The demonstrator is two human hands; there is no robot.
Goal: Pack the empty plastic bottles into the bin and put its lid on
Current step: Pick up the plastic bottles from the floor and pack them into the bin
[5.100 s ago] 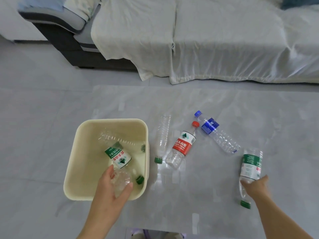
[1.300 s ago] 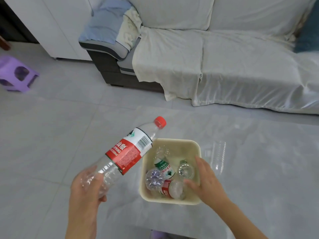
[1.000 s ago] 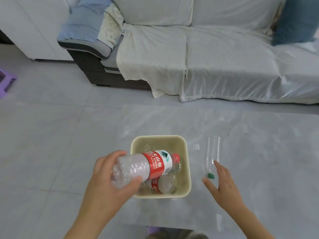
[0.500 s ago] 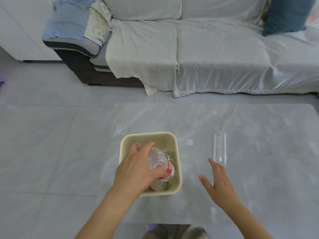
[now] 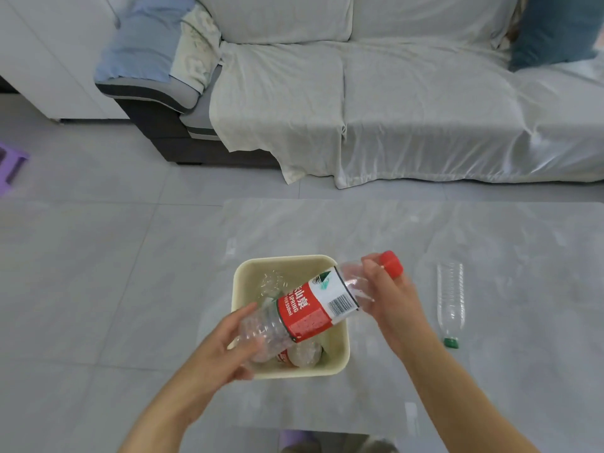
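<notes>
- The red-label bottle [image 5: 313,308] is in both my hands, lying slantwise just above the bin [image 5: 243,282]. Its red cap [image 5: 390,263] sticks out past the bin's far-right corner, and its base hangs over the near-left rim.
- My left hand [image 5: 228,348] is wrapped around the clear base end. My right hand [image 5: 389,302] is closed on the neck just under the cap. Neither hand is free.
- Held at this slant, the bottle looks longer than the bin's opening. If I push it straight down, I judge it will bridge the rim or spring back out.
- Inside the bin, under the bottle, I can see at least two other bottles: a clear one toward the far side and one with red on it at the near side. They take up room, so this one may ride up and leave no seat for a lid.
- Thin empty plastic gives under a squeeze; a hard grip could crumple it, or it could slip out of my fingers.
- The bin looks light. A shove on its near-left rim could tip or slide it across the table [image 5: 490,371].
- To the right of the bin, well apart from it, a clear bottle with a green cap [image 5: 451,302] lies on the table, not yet packed. It could roll if the table is jolted.
- I see no lid anywhere, so that step may stall.
</notes>
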